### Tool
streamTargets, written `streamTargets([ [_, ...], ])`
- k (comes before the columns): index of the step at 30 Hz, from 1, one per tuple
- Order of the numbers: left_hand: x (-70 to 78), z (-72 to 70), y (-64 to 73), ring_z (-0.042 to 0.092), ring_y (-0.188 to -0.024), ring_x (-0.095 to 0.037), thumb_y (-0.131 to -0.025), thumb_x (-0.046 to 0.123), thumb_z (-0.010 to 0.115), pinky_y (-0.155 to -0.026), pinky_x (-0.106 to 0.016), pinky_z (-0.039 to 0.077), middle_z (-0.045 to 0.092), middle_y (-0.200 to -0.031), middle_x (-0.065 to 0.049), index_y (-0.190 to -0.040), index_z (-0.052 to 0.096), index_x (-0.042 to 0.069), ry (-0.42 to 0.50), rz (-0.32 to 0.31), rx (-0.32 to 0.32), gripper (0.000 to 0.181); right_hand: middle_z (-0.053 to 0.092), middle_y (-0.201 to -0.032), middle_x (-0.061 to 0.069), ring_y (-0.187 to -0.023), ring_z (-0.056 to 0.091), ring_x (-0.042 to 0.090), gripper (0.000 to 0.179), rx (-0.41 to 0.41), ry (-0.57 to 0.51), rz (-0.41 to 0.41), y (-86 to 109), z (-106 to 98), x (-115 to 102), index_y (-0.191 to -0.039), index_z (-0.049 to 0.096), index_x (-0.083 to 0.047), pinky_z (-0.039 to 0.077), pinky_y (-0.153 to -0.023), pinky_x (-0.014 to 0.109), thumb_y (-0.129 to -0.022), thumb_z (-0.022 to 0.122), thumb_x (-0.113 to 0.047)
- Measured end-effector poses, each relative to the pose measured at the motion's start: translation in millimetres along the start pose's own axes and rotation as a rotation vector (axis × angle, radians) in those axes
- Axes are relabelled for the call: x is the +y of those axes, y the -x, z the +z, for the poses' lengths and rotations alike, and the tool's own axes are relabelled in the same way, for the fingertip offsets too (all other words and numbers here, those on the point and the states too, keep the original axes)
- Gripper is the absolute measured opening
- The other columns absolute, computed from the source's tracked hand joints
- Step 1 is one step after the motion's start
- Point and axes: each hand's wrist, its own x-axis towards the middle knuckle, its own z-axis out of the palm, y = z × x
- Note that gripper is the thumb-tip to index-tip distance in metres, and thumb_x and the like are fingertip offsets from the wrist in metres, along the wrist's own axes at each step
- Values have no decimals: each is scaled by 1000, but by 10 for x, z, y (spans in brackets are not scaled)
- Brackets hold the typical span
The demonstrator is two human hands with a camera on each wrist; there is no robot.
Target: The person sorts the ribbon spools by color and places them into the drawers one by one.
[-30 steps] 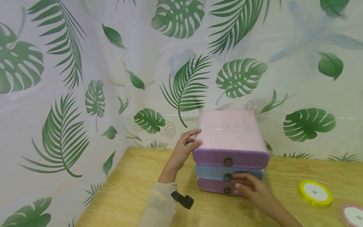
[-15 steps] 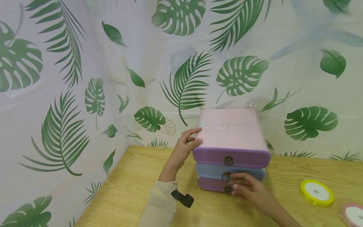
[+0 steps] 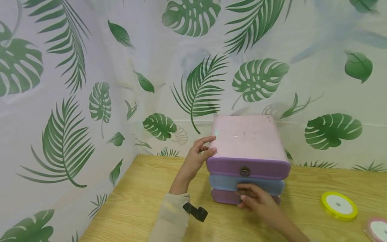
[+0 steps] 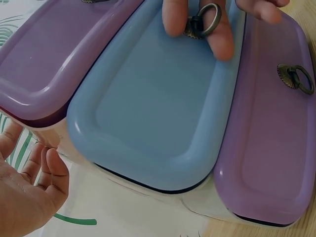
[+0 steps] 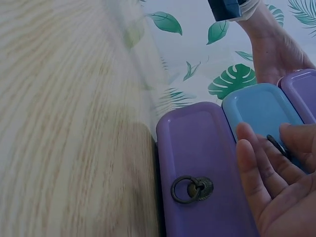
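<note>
A small drawer cabinet with a pale pink top [image 3: 246, 137] stands on the table. Its fronts are stacked: a purple top drawer [image 3: 223, 168], a blue middle drawer [image 4: 143, 108] and a purple bottom drawer [image 4: 269, 123]. My left hand [image 3: 193, 159] rests against the cabinet's upper left edge, its fingers touching the side. At the blue front, my right hand [image 3: 261, 203] holds the bronze ring pull [image 4: 196, 24] between its fingers, partly hiding it. The bottom ring pull [image 5: 200, 188] hangs just below that hand.
A yellow ribbon spool [image 3: 332, 201] lies on the wooden table [image 3: 145, 195] to the cabinet's right. Nearer the right edge is a pink ribbon spool [image 3: 379, 230], cut off by the frame. A leaf-patterned covering [image 3: 157, 50] rises behind and to the left.
My right hand has moved left across the blue drawer front, and its fingers now surround the ring pull. The left hand keeps its place on the cabinet.
</note>
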Motion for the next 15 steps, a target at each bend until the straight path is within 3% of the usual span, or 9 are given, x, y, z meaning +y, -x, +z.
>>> streamTargets([
  [6,3,-4,-3,37,-110,-18,-91,30,63,-84,-28,45,33,-145,-6,-139,53,21,-11,9,-2,50,57,-118,35,-81,67,4,39,48,30,-41,-25,53,30,-132,44,13,56,-68,29,-100,48,-9],
  [12,3,-3,-2,39,-108,-17,-91,27,63,-82,-27,46,34,-145,-5,-138,53,20,-14,12,5,48,66,-115,18,-79,67,5,37,75,20,-63,-27,72,58,-130,47,11,56,-66,27,-100,50,-9],
  [15,2,-9,7,39,-108,-18,-91,27,62,-82,-27,46,33,-145,-6,-138,53,20,-8,12,5,49,66,-115,20,-78,67,5,36,86,18,-50,-26,85,58,-130,47,11,56,-65,27,-99,50,-8],
])
